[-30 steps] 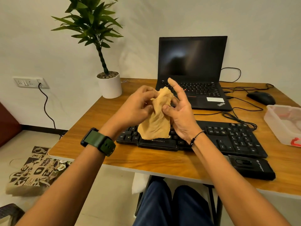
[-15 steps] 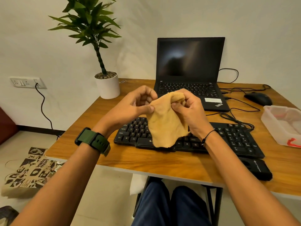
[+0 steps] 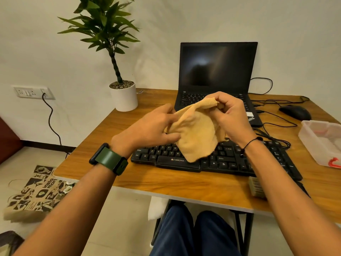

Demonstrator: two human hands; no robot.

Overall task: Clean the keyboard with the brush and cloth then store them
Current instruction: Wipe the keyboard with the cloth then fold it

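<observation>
Cloth [image 3: 197, 133]: held up over the keyboard [image 3: 223, 159], lower edge hanging just above the keys.
L hand [image 3: 155, 126]: fingers curled, pinching cloth's left edge.
R hand [image 3: 230, 115]: pinching the top fold.
Tip: fold into a flat pad w/ both hands, then wipe key rows.

I see bare forearms, a dark green smartwatch [image 3: 109, 159] on my left wrist, a thin black cord bracelet [image 3: 249, 144] on my right, and navy trousers [image 3: 193, 235].
</observation>
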